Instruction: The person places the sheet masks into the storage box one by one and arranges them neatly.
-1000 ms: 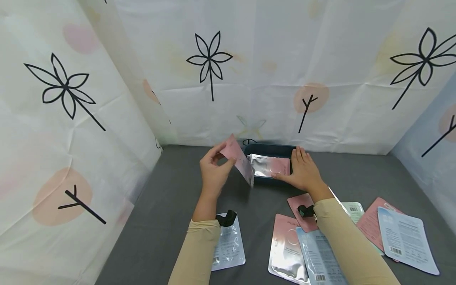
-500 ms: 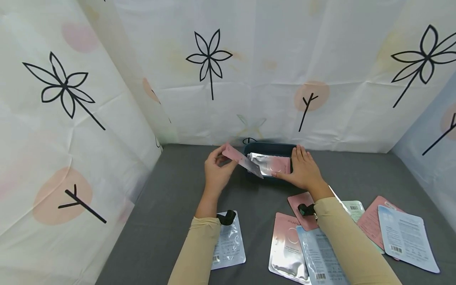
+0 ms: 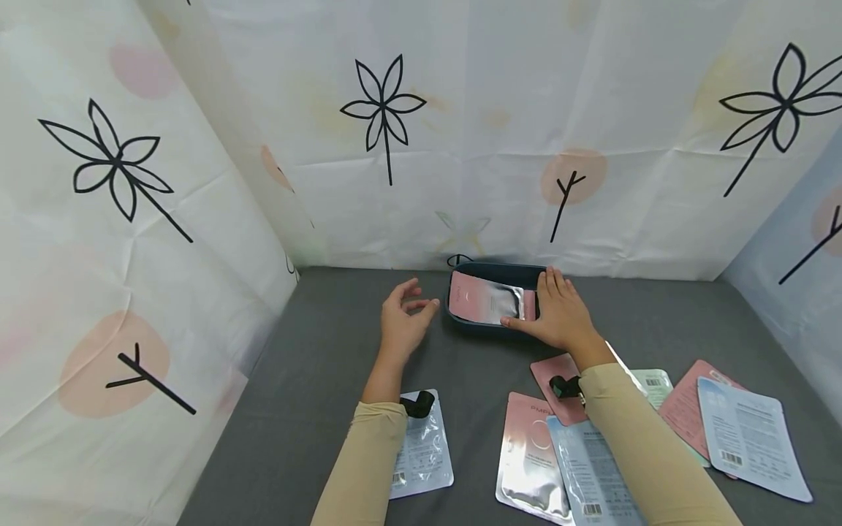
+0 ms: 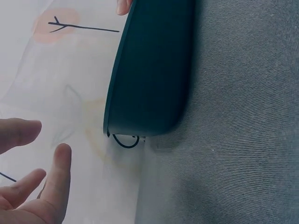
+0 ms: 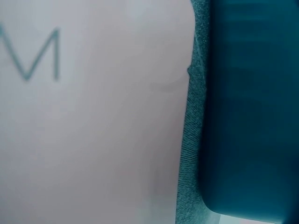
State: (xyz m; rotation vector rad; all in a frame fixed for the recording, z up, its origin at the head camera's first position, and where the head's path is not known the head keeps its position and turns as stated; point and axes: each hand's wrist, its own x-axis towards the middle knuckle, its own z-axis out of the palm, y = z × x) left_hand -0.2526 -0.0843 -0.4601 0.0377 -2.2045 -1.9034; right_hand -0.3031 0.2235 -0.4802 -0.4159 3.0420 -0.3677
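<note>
A dark teal bin (image 3: pixel 483 330) stands against the back curtain. In it lies a pink and silver face mask sachet (image 3: pixel 470 298), flat over another pink one whose right end shows. My left hand (image 3: pixel 404 325) hovers just left of the bin, fingers loosely bent, holding nothing; its fingertips also appear in the left wrist view beside the bin wall (image 4: pixel 149 74). Across the bin's right end rests my right hand (image 3: pixel 562 314), with straight fingers along the rim and the thumb over the front edge near the sachets. The right wrist view shows no fingers.
Under my right forearm lie a small pink sachet (image 3: pixel 551 380), a pink-silver one (image 3: pixel 533 460) and a blue one (image 3: pixel 592 475). Further right are green (image 3: pixel 653 387), pink (image 3: pixel 691 398) and blue (image 3: pixel 750 438) sachets. Another blue sachet (image 3: pixel 427 453) lies by my left sleeve.
My left hand has lowered the pink sachet rightward into the bin and let go of it. The sachet now lies flat on the others. My right hand has stayed on the bin.
</note>
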